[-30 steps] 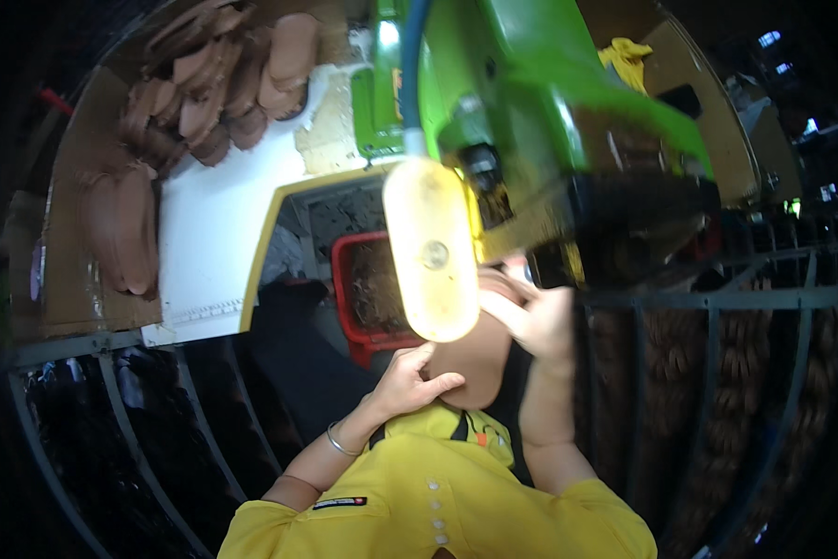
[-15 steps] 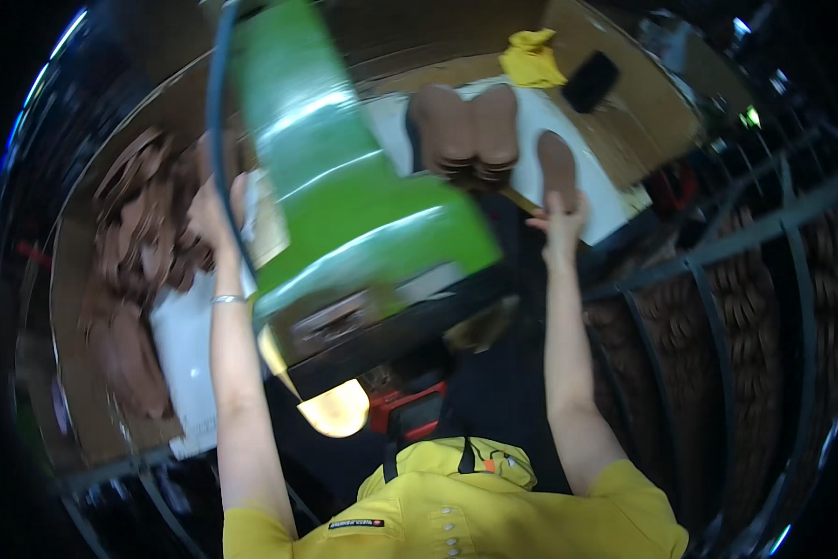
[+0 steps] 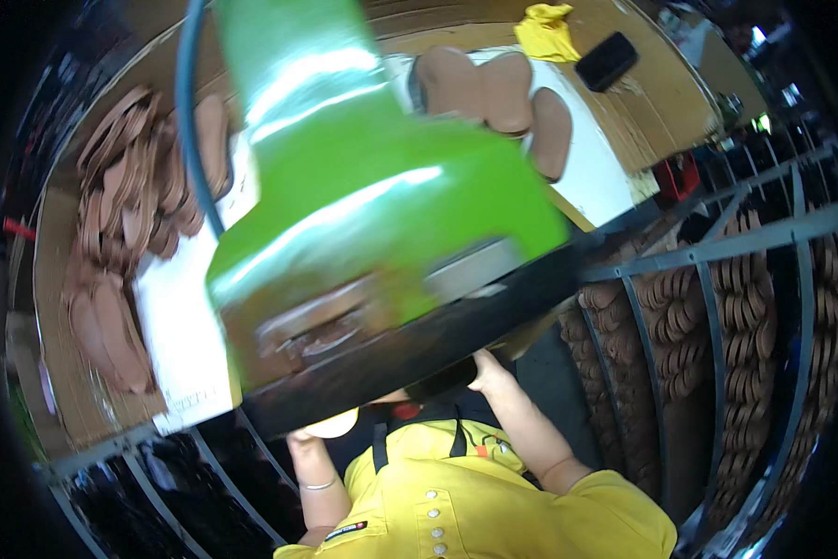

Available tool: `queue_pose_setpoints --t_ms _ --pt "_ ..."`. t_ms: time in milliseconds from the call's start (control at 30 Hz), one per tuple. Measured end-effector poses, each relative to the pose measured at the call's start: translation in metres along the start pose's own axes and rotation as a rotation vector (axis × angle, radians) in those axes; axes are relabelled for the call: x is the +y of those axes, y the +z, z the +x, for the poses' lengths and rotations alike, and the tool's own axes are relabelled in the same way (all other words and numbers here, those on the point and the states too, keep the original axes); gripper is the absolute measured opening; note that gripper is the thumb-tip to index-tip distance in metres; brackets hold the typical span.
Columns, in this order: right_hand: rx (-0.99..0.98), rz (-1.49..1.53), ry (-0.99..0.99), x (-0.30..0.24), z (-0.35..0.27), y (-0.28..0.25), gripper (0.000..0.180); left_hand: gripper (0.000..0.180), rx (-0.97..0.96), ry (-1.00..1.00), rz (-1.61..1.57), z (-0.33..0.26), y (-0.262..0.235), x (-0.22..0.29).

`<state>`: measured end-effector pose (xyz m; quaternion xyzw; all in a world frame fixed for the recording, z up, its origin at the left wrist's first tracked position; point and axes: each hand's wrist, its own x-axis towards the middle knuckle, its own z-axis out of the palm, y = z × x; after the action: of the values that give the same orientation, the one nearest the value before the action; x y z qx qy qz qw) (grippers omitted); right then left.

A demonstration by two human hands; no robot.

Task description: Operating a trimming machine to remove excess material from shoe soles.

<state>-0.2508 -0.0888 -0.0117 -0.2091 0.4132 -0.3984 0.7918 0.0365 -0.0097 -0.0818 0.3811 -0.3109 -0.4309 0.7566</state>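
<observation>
A green machine head (image 3: 381, 224) with a dark lower edge fills the middle, above both hands. My right hand (image 3: 489, 373) is under its front edge, fingers curled at the end of a dark flat piece (image 3: 442, 382) whose kind I cannot make out. At the left, my left hand (image 3: 303, 440) reaches beneath the same edge, beside a pale lit rounded plate (image 3: 335, 425); its fingers are hidden. Brown shoe soles (image 3: 506, 93) lie in stacks behind the machine to the right, with a single sole (image 3: 551, 135) beside them.
A heap of brown soles (image 3: 125, 200) lies in the cardboard-walled tray (image 3: 55, 279) at left. A blue hose (image 3: 188, 121) hangs past the machine. Far right are a yellow cloth (image 3: 545, 34) and a black phone-like object (image 3: 607, 61). Metal racks (image 3: 708, 256) hold rows of soles at right.
Both hands have drawn back toward my body, under the machine's front edge. My left hand left the heap's side; my right hand let go of the single sole. The view has shifted.
</observation>
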Motion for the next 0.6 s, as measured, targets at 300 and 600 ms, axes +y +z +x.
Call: queue_pose_setpoints --t_ms 300,600 --pt "0.066 -0.045 -0.148 0.061 -0.052 -0.051 0.043 0.034 -0.409 -0.128 0.629 0.012 0.179 -0.007" --pt "0.064 -0.085 -0.21 0.044 -0.063 -0.035 0.059 0.021 -0.232 -0.15 0.33 0.024 0.187 0.005"
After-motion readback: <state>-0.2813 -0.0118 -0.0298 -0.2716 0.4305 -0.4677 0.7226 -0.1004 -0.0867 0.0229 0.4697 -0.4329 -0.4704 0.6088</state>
